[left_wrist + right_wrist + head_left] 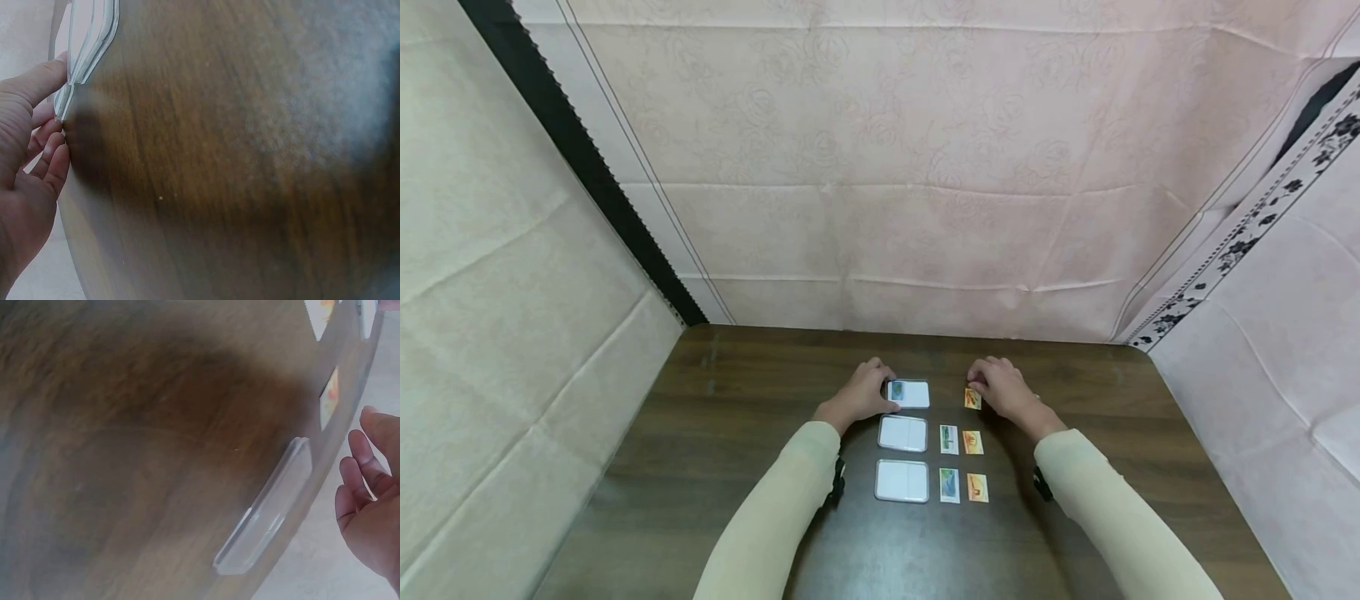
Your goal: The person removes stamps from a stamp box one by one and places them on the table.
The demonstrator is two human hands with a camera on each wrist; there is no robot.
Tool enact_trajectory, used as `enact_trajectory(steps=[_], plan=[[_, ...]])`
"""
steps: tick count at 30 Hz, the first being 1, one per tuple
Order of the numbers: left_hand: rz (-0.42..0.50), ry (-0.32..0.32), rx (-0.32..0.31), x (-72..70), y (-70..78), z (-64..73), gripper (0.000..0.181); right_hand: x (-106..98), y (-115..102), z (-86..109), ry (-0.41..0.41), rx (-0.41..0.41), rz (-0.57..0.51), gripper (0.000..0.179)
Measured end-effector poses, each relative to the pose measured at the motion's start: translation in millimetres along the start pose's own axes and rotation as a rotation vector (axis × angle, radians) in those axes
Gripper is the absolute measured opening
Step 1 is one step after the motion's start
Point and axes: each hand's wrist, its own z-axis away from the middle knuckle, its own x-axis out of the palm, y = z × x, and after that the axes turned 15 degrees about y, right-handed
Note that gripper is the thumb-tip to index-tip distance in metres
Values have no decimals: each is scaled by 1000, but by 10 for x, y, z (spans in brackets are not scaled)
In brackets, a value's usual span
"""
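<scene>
In the head view, my left hand point(863, 393) grips the left end of the farthest flat white case point(915, 395), thumb at its near corner and fingers at its far corner. A small blue-green stamp point(897, 391) lies in that case's left part. The same hand point(31, 144) shows in the left wrist view, fingertips at the clear edge of the case. My right hand point(1002, 388) is over the far end of an orange stamp point(972, 399) on the table. Its fingers bend loosely in the right wrist view, with the orange stamp point(329, 400) lying beside them.
Two more white cases, a middle one point(902, 434) and a near one point(902, 481), line up toward me. Right of them lie a green stamp point(949, 439), a blue stamp point(949, 485) and two orange stamps point(973, 442). A clear plastic case point(265, 509) lies near my right hand.
</scene>
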Motion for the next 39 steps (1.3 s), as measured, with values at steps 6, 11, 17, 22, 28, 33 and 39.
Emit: enact_trajectory(steps=[6,11,17,22,28,33,39], plan=[[13,5,-3,-1,1,6,57,-40,-93,-34,-4,-9,-45,10],[12,3,-4,8,-11,2,58,-43,-166,-67,-25,-1,-80,16],[11,4,-2,19,-31,-3,58,11,-270,-110,-43,-25,-129,26],[15,7,-8,21,-30,-1,58,62,-392,-132,-54,-64,-153,33],[-2,9,-13,31,-29,-12,59,156,-540,-179,-78,-84,-157,37],[-11,7,5,23,-32,-17,60,260,-648,-211,-83,-104,-139,35],[-4,4,-6,10,-20,-15,59,340,-745,-251,-104,-102,-122,32]])
